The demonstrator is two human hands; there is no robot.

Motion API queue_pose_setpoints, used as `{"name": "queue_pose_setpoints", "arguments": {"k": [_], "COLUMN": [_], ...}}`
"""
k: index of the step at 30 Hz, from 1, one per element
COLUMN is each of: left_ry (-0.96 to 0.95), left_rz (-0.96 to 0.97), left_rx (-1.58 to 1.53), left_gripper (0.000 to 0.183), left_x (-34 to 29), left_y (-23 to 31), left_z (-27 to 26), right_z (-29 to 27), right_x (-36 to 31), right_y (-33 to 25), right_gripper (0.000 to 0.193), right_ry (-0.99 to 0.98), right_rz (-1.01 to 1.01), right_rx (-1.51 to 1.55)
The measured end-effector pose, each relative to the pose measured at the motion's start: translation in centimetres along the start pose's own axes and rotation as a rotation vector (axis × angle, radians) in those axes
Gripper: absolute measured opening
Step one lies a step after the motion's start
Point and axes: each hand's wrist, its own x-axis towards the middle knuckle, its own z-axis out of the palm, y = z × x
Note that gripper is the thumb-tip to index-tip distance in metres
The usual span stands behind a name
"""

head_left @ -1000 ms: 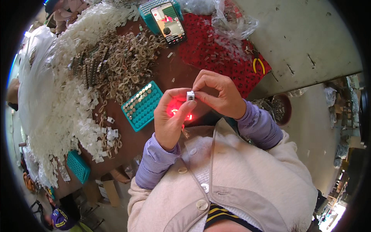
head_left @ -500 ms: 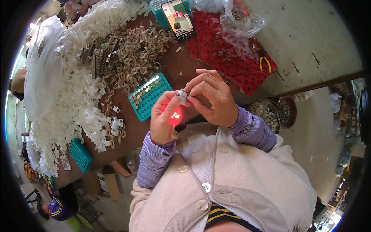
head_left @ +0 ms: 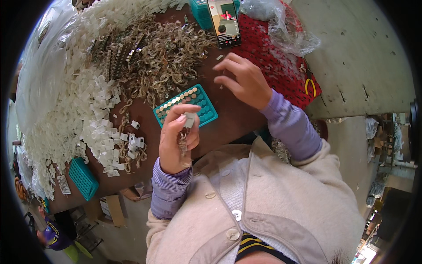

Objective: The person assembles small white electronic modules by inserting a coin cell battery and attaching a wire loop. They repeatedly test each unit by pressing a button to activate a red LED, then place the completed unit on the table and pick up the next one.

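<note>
My left hand (head_left: 176, 141) is raised near my chest and pinches a small white plastic block (head_left: 189, 119) with a short looped wire hanging below it. My right hand (head_left: 244, 81) is stretched out over the brown table (head_left: 228, 125), fingers spread, holding nothing, close to the red cloth (head_left: 272, 48). A teal tray (head_left: 187, 104) with rows of round button cells lies on the table between the two hands. Beyond it sits a heap of curled wire pieces (head_left: 154, 57), and to the left a large pile of small white plastic blocks (head_left: 74, 101).
A phone (head_left: 224, 22) with a lit screen leans against a teal box at the table's far edge. A crumpled clear bag (head_left: 285, 26) and yellow-handled pliers (head_left: 310, 86) lie on the red cloth. Another teal tray (head_left: 82, 178) sits at the table's near left edge.
The hands have come apart. My right hand left the small part and reached out over the table; the left keeps the part. The red glow in the left palm is gone.
</note>
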Motion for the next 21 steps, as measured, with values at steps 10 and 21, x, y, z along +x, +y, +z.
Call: {"name": "queue_pose_setpoints", "arguments": {"k": [10, 21], "left_ry": [0.011, -0.021], "left_rz": [-0.026, 0.351], "left_rx": [0.336, 1.246], "left_gripper": [0.027, 0.033], "left_x": [-0.6, 3.0], "left_y": [0.8, -4.6], "left_z": [0.9, 6.0], "right_z": [-0.6, -3.8], "right_x": [-0.5, -7.3], "right_y": [3.1, 1.4], "right_gripper": [0.01, 0.007], "right_ry": [0.008, 0.124], "right_rz": [-0.019, 0.306], "right_rx": [-0.021, 0.462]}}
